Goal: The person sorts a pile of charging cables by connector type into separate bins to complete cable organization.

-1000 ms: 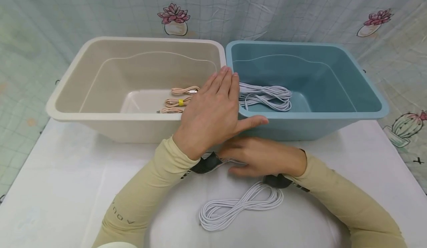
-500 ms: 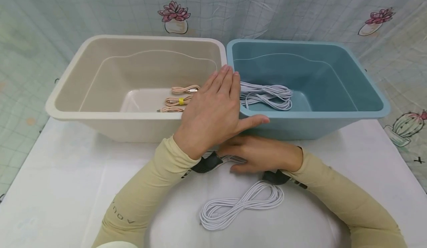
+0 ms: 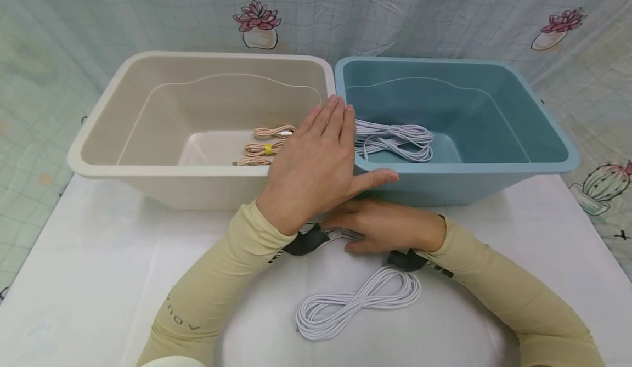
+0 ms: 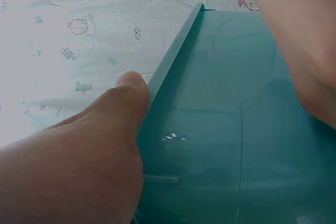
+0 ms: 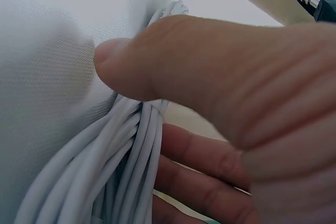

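Observation:
My left hand [image 3: 316,164] lies with straight fingers across the meeting rims of the beige bin [image 3: 173,171] and the blue bin [image 3: 469,168]. In the left wrist view its thumb [image 4: 131,85] rests along the blue bin's edge. Below it, in front of the bins, my right hand [image 3: 385,224] holds a coiled white cable [image 5: 147,145] between thumb and fingers. Part of that coil is hidden under my left wrist in the head view. Closer to me, another white cable coil [image 3: 357,304] lies on the table in a figure eight.
White cable coils [image 3: 395,139] lie at the left end of the blue bin. Several peach-coloured cables [image 3: 266,132], one with a yellow tie, sit in the beige bin, partly behind my left hand. A patterned curtain [image 3: 306,16] hangs behind both bins.
My right hand has shifted slightly forward and to the left at the white cable. The left hand stays on the rims, and the coil in front lies where it was.

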Demonstrator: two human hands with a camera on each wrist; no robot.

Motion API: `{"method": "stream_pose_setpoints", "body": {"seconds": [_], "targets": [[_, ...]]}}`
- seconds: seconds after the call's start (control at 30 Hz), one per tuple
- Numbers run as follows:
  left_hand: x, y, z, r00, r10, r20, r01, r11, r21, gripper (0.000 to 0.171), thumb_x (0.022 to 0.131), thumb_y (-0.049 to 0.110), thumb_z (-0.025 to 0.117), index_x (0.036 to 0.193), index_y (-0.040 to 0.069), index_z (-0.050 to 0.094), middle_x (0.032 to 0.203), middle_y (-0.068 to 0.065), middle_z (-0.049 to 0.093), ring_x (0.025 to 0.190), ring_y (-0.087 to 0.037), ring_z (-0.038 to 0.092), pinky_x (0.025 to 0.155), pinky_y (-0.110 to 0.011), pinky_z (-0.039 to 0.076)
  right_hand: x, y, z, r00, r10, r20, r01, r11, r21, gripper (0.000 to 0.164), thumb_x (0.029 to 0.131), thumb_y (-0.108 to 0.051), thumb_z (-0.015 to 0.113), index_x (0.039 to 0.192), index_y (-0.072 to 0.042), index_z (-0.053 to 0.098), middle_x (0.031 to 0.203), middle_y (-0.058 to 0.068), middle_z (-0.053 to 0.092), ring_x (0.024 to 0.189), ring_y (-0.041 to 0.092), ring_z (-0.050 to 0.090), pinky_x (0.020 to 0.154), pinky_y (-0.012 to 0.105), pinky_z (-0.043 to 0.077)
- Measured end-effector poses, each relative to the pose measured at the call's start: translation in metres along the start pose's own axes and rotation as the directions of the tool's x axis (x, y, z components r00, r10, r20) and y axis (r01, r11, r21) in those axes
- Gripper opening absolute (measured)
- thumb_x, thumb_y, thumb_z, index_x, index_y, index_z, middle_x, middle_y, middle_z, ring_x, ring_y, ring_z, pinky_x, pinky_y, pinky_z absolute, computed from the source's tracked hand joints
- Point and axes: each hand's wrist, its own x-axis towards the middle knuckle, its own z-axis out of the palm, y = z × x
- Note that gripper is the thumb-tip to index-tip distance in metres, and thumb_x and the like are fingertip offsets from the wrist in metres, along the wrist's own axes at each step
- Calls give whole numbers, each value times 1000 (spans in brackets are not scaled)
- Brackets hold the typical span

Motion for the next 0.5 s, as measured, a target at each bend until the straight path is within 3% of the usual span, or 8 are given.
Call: {"method": "stream_pose_setpoints", "body": {"seconds": [0.5], "targets": [[0,0,0,1000,0,0,0,1000,-10,112,89,88,39,150,-5,49,155,-23,53,153,-31,44,131,-38,31,3,1,5,999,-34,-32,32,997,-68,48,90,-23,81,134,-14,66,132,-1,71,122,14,67,106,35,55]]}}
